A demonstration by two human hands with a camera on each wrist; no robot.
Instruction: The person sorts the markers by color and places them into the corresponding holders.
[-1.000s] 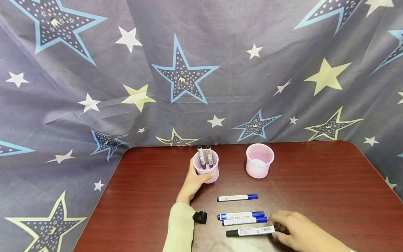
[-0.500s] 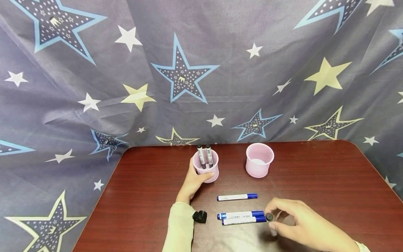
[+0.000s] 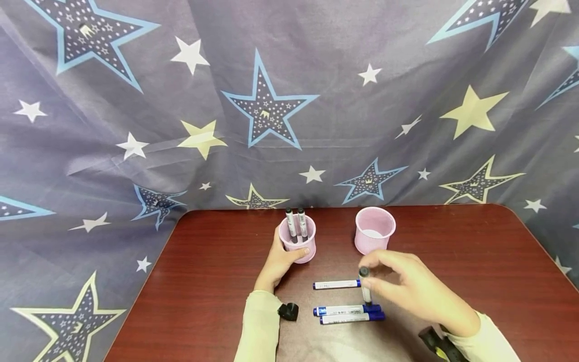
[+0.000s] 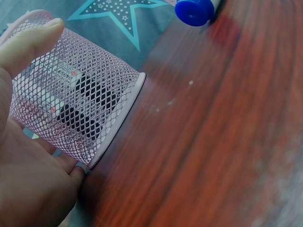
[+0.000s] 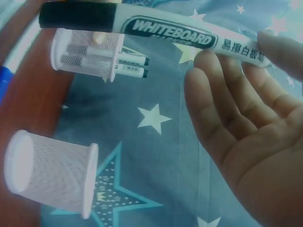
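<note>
My left hand [image 3: 279, 262] grips a pink mesh pen cup [image 3: 298, 253] near the table's back edge. Two black-capped whiteboard markers [image 3: 296, 223] stand in that cup, and their dark lower ends show through the mesh in the left wrist view. Between thumb and fingertips my right hand [image 3: 413, 287] pinches a black whiteboard marker [image 5: 165, 29], held upright above the table with its dark cap downward. Just below it lie several blue markers [image 3: 346, 310], side by side or a little apart. A second pink mesh cup [image 3: 374, 234], with no pens seen inside, stands beyond the right hand.
The reddish-brown wooden table [image 3: 217, 281] ends at the back against a grey star-patterned curtain [image 3: 316, 125]. One blue marker [image 3: 335, 284] lies apart, nearer the cups. A black camera mount [image 3: 288, 311] sits at the left wrist, another [image 3: 435, 342] at the right.
My right hand has picked the black marker up off the table, turned it upright, and carried it forward and left over the blue markers. The left hand stays on its cup.
</note>
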